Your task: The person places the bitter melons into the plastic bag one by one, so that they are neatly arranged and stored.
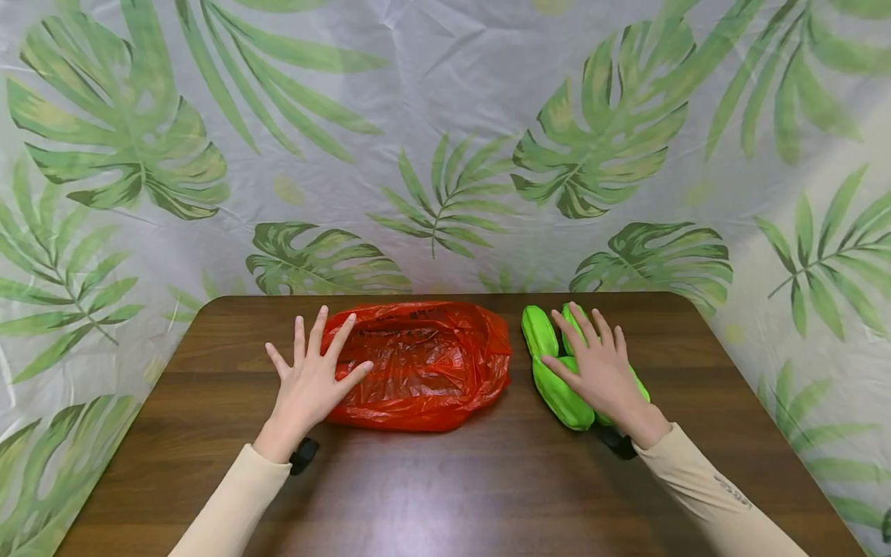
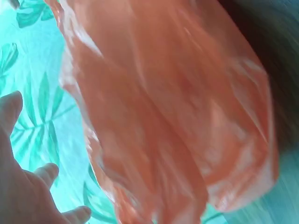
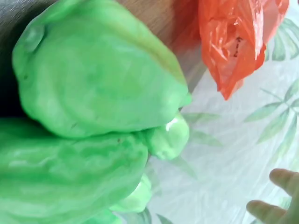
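Observation:
An opened red plastic bag (image 1: 425, 414) lies in the middle of the table with its mouth spread wide. My left hand (image 1: 311, 387) is over the bag's left edge, fingers spread; whether it touches the plastic I cannot tell. In the left wrist view the bag (image 2: 163, 102) fills most of the picture, apart from the fingers (image 2: 9, 112). Several bright green, ridged vegetables (image 1: 561, 394), chayote-like, lie grouped right of the bag. Above them is my right hand (image 1: 604, 377), spread and holding nothing, partly hiding them. Two large vegetables (image 3: 100, 70) show closely in the right wrist view.
The brown wooden table (image 1: 431, 495) has rounded far corners. Behind it hangs a pale cloth (image 1: 459, 85) printed with green leaves. A dark wrist strap piece (image 1: 304, 456) sits under the left wrist.

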A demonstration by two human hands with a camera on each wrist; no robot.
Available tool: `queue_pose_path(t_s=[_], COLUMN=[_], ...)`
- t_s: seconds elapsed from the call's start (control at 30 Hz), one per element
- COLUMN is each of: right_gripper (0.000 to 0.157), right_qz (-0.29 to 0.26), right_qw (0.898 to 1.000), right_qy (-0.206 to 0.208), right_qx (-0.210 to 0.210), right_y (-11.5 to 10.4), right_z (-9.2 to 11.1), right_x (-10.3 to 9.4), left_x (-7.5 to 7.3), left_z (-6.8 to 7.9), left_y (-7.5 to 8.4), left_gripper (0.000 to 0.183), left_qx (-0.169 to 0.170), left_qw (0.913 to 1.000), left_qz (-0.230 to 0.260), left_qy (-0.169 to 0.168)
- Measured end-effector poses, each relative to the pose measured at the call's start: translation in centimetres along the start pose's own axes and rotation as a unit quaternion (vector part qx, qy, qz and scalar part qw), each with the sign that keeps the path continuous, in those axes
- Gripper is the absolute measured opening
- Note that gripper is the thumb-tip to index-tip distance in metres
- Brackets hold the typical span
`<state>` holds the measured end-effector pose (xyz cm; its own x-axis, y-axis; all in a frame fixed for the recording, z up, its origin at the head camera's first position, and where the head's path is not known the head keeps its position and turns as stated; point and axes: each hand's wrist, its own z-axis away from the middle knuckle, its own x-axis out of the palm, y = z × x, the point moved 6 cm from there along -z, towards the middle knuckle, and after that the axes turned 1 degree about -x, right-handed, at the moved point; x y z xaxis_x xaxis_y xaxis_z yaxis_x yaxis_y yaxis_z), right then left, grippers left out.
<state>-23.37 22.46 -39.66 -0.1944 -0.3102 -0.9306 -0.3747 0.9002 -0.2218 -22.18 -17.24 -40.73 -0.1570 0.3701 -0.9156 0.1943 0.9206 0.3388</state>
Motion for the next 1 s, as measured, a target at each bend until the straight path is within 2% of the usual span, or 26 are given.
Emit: queue_pose_path(t_s=[0.23, 0.47, 0.73, 1.0], right_gripper=[0.073, 0.070, 0.067, 0.063], right_qz=[-0.026, -0.087, -0.139, -0.157], right_qw=[0.999, 0.993, 0.988, 0.986], right_qy=[0.004, 0.037, 0.039, 0.046], right_qx=[-0.026, -0.067, -0.048, -0.041], right_y=[0.7, 1.8, 3.7, 5.0], right_z=[0.3, 1.0, 1.9, 2.6], right_x=[-0.4, -0.7, -0.6, -0.6], left_x=[-0.9, -1.5, -1.4, -1.1], left_z=[0.3, 0.4, 0.5, 0.7], left_y=[-1.7, -3.7, -5.4, -6.3], left_gripper=[0.077, 0.074, 0.071, 0.071], left_qx=[-0.003, -0.008, 0.005, 0.017], left_qw=[0.9996, 0.9973, 0.9915, 0.9842], left_qz=[0.026, 0.071, 0.127, 0.172], left_qy=[-0.006, -0.018, -0.029, -0.037])
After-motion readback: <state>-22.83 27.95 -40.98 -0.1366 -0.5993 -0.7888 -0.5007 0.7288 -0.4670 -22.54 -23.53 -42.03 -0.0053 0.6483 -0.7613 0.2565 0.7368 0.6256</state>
